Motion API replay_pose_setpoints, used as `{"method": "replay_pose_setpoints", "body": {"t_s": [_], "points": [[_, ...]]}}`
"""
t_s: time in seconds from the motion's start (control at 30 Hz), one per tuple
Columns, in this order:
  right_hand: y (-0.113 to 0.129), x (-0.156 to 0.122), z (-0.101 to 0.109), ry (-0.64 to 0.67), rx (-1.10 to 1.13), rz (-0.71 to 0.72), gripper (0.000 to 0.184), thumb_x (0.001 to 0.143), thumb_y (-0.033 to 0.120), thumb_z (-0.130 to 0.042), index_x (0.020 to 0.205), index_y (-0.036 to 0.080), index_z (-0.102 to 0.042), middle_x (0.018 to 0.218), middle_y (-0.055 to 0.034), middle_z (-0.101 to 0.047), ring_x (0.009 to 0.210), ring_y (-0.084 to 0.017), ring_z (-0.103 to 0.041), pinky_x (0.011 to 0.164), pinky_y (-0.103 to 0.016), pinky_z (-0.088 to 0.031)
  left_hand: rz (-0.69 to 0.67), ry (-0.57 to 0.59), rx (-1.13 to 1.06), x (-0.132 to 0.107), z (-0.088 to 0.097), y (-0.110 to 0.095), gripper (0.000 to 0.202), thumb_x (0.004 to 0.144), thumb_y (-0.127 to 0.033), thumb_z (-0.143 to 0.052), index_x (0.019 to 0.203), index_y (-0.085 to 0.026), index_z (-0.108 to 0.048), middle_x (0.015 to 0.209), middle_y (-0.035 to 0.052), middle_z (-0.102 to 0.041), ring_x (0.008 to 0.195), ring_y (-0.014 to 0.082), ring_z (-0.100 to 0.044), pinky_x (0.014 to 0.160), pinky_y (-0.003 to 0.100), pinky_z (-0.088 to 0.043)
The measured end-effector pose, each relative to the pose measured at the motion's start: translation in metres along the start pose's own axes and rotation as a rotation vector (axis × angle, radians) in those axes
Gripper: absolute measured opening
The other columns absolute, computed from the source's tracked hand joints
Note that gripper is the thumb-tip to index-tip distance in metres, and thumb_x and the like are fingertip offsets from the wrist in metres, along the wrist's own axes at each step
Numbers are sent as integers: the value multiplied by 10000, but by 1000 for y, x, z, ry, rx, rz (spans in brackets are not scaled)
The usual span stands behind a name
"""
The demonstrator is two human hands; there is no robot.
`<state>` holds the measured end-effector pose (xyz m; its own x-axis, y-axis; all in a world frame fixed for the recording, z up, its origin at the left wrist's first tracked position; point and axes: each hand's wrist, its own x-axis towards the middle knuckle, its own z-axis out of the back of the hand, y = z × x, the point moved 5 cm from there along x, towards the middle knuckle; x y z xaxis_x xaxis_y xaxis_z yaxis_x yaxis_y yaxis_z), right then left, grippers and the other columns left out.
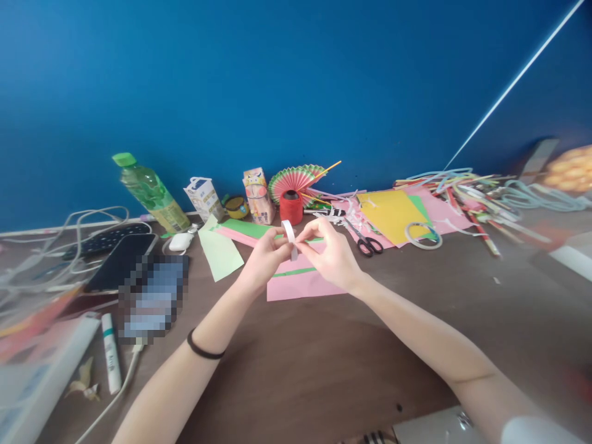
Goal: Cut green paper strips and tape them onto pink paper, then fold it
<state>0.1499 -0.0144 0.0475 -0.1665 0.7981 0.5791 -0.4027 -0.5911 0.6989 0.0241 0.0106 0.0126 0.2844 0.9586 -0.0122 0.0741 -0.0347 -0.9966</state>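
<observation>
My left hand grips a narrow white roll of tape, which stands on edge between its fingers. Thumb and fingertips of my right hand are pinched together at the roll's right edge; the tape's loose end is too small to make out. Below both hands a pink sheet of paper lies on the table, crossed by a thin green strip. A pale green piece of paper is to the left, beside a darker green piece. Black-handled scissors rest on the right.
Along the blue wall stand a green bottle, a carton, a decorated box, a red container and a paper fan. Phones and cables crowd the left. Yellow paper, a tape ring and strips lie right.
</observation>
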Motion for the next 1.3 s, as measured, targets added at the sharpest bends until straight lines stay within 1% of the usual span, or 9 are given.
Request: {"method": "replay_pose_setpoints", "body": {"t_s": [0.17,0.37,0.5,0.67,0.77,0.87,0.97,1.1,1.3], "points": [[0,0,0,14,7,-5,127,775,167,-531,816,225,-426,805,9,-603,797,-144,-617,730,-293,-481,11,-28,-37,0,1,1,329,691,-235,-621,985,-146,-506,776,37,-670,677,140,-612,714,313,-444],[-2,-1,-1,37,-1,-17,127,772,166,-525,810,231,-423,780,18,-606,805,-154,-631,729,-301,-484,33,-35,-75,2,3,5,352,693,-240,-620,1005,-134,-498,886,82,-685,797,187,-639,745,330,-449],[-3,-1,-2,47,27,-27,134,770,167,-528,817,232,-420,787,20,-594,806,-153,-635,743,-310,-485,36,-40,-80,4,4,6,371,687,-244,-623,1019,-131,-502,933,94,-682,786,181,-638,750,333,-448],[-3,0,-2,63,27,-17,134,768,162,-538,817,227,-431,794,14,-597,819,-149,-625,731,-293,-483,38,-52,-100,4,6,6,366,688,-239,-623,1020,-132,-513,913,83,-682,773,167,-629,775,338,-443],[-3,0,-2,51,18,-19,111,774,174,-534,816,223,-443,803,1,-614,807,-152,-622,724,-298,-484,13,-14,-93,5,6,7,387,680,-209,-623,1044,-142,-507,913,76,-677,763,166,-623,777,344,-437],[-2,0,-3,48,18,-11,94,781,180,-526,816,221,-450,796,-2,-621,816,-156,-623,735,-305,-482,-4,20,-65,6,6,8,416,674,-187,-627,1067,-138,-498,855,65,-673,741,167,-616,766,345,-436],[-2,-1,-4,55,15,-12,93,786,175,-513,820,223,-441,789,-4,-625,829,-162,-627,737,-311,-485,-32,26,-48,6,5,7,397,694,-192,-611,1073,-135,-506,833,58,-669,738,164,-611,753,330,-436],[-1,-2,-4,52,9,-16,108,782,160,-505,823,227,-431,794,-1,-626,805,-155,-627,726,-309,-489,-67,21,-42,5,2,3,381,693,-183,-602,1065,-140,-528,845,52,-672,753,165,-612,751,313,-436],[0,-4,-7,77,29,-3,96,777,177,-510,825,226,-443,800,-1,-618,804,-156,-621,732,-315,-488,-58,7,-57,7,6,2,390,692,-174,-590,1078,-145,-536,920,69,-673,817,176,-610,735,294,-444]]}}
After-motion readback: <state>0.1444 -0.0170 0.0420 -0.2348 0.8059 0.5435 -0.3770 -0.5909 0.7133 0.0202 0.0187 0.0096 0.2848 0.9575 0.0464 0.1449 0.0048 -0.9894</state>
